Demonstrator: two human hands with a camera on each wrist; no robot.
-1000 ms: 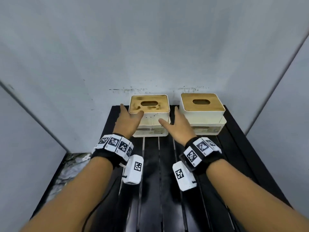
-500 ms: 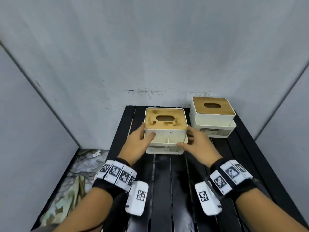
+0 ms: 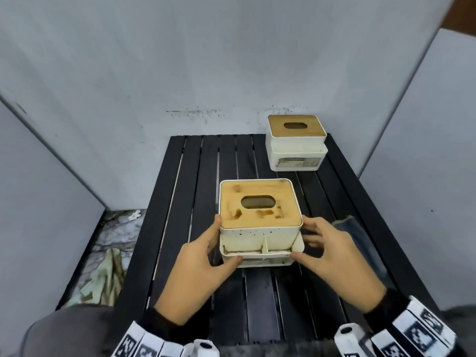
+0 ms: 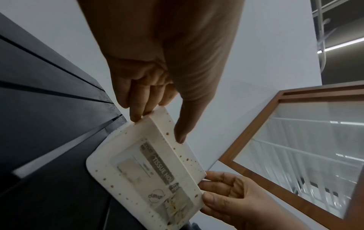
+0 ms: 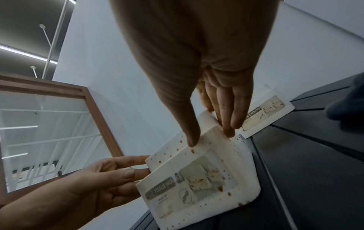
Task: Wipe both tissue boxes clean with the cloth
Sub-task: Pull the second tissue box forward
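Note:
A stained white tissue box (image 3: 260,222) with a blotched wooden lid is at the middle of the black slatted table (image 3: 195,191). My left hand (image 3: 222,240) grips its left side, thumb on the front and fingers on the side wall. My right hand (image 3: 301,240) grips the right side the same way. The wrist views show the speckled front label (image 4: 149,171) (image 5: 197,179) between left hand (image 4: 159,126) and right hand (image 5: 209,137). The second, cleaner tissue box (image 3: 296,145) (image 5: 263,112) stands at the back right. A dark grey cloth (image 3: 353,228) lies beside my right hand, partly hidden by it.
Grey panels close in the table at the back, left and right. Off the table's left edge, crumpled pale material (image 3: 108,274) lies on a marbled floor. Bare slats run between the two boxes and along the back left.
Both hands closed on the stained box at the back of the table and drew it toward me to the middle. The other box stayed put.

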